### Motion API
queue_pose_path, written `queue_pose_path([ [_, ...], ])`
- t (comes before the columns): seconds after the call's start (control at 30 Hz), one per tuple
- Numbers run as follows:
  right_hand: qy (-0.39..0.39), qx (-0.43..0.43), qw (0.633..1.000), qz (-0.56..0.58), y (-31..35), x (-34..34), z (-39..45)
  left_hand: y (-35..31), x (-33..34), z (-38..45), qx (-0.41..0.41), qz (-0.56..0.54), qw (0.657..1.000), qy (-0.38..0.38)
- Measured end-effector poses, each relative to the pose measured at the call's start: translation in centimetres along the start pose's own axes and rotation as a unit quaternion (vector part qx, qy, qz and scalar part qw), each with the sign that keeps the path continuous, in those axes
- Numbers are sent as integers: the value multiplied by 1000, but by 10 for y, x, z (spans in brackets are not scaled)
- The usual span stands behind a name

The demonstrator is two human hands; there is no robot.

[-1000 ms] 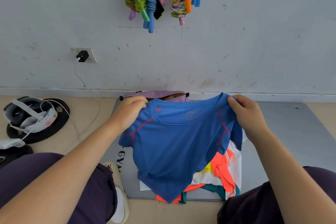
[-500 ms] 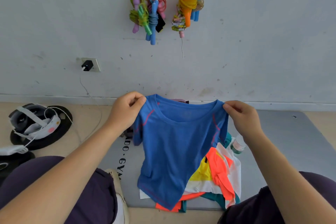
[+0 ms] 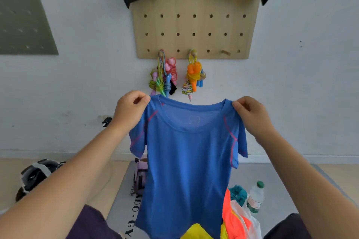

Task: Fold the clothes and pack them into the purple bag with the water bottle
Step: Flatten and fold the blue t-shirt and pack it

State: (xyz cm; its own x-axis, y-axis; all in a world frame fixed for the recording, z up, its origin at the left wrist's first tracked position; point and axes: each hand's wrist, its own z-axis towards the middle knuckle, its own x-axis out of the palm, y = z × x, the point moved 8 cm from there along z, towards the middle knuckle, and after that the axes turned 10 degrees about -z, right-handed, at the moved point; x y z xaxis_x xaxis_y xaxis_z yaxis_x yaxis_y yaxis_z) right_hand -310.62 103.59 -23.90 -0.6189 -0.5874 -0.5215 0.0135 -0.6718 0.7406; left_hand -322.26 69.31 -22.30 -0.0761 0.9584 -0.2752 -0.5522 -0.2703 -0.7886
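Nearest the camera, a heap of clothes [image 3: 236,219] in orange, yellow, white and teal lies unfolded on the grey mat [image 3: 272,184], so most of the folding looks yet to be done. Above it hangs the blue T-shirt [image 3: 190,161], held up full length: the left hand [image 3: 130,108] pinches one shoulder seam and the right hand [image 3: 250,112] pinches the other, fingers curled on the cloth. It appears spread for its first fold, not yet folded. The water bottle [image 3: 255,198] stands just beside the heap, unpacked. The purple bag [image 3: 140,176] sits behind the shirt, largely hidden, so its contents cannot be told. Beyond, the mat lies on a pale floor against a white wall, where a wooden pegboard [image 3: 194,25] carries bright skipping ropes [image 3: 165,79].
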Motion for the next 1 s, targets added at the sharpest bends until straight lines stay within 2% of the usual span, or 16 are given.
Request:
queue_pose_path([
  [0.07,-2,-12,1000,-14,15,-10,-4,-12,-6,-5,-5,-22,1000,-11],
  [0.2,10,-26,998,-51,35,-26,-15,-37,-14,-23,24,0,1000,-13],
  [0.3,68,-29,994,-86,41,-32,-26,-47,-17,-33,19,45,998,27],
  [0.37,139,-39,983,-117,42,-33,-34,-50,-16,-36,-5,54,995,86],
  [0.43,232,-45,960,-149,42,-32,-45,-53,-12,-42,-50,65,981,176],
  [0.5,323,-35,933,-156,38,-31,-54,-50,-7,-53,-120,60,946,296],
  [0.57,368,-22,921,-128,35,-33,-59,-42,-5,-62,-181,35,907,378],
  [0.63,350,-19,935,-58,36,-36,-54,-39,-7,-58,-192,-15,908,373],
  [0.73,307,17,946,102,34,-28,-43,-35,-1,-43,-195,-166,918,302],
  [0.8,281,33,952,119,31,-14,-36,-29,7,-35,-197,-225,917,262],
  [0.9,275,56,957,67,22,5,-28,-17,14,-25,-190,-184,936,231],
  [1.0,379,70,922,-33,-2,23,-29,2,24,-20,-188,-30,940,285],
])
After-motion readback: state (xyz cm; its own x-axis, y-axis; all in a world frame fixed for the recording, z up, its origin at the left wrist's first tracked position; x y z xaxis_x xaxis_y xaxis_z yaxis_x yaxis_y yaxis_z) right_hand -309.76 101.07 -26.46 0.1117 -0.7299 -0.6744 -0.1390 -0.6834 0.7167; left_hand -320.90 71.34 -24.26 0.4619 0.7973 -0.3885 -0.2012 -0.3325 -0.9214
